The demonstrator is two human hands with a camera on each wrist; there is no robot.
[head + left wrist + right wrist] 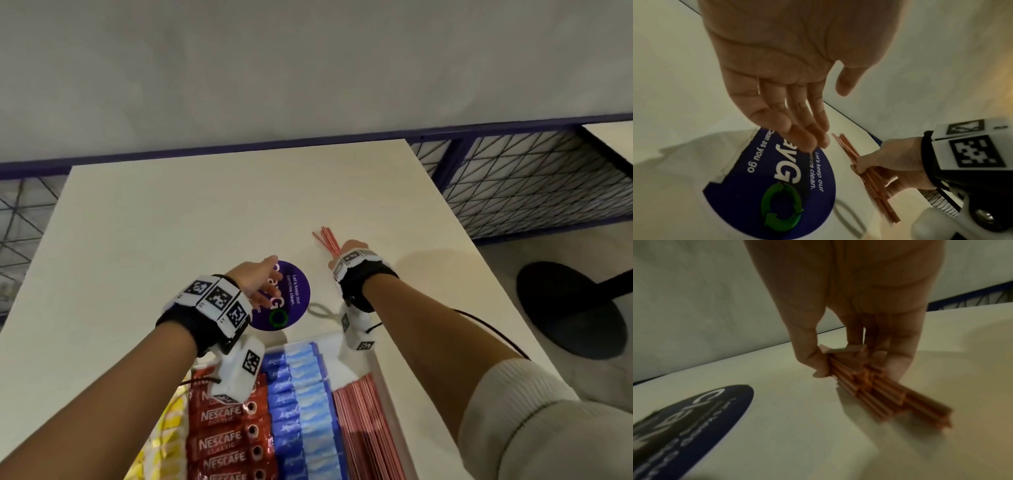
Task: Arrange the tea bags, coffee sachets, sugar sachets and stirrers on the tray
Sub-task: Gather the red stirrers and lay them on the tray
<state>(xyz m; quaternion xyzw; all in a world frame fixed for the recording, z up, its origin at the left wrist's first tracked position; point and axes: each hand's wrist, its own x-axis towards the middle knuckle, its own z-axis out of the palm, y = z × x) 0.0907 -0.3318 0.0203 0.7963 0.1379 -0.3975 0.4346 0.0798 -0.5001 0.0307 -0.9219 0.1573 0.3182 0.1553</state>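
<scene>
Head view: from above, facing forward and down over table [205, 205] and tray [383, 370] at lower centre. Wrist views: close, low along each palm, sharing purple sticker [777, 186] and stirrer bundle [869, 382].

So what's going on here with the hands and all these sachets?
A person is stocking a tray on a white table. The right hand holds a bundle of red stirrers down at the table, beyond the tray. The left hand is open and empty, above a round purple sticker. The tray already holds coffee sachets, blue sugar sachets and more stirrers.
</scene>
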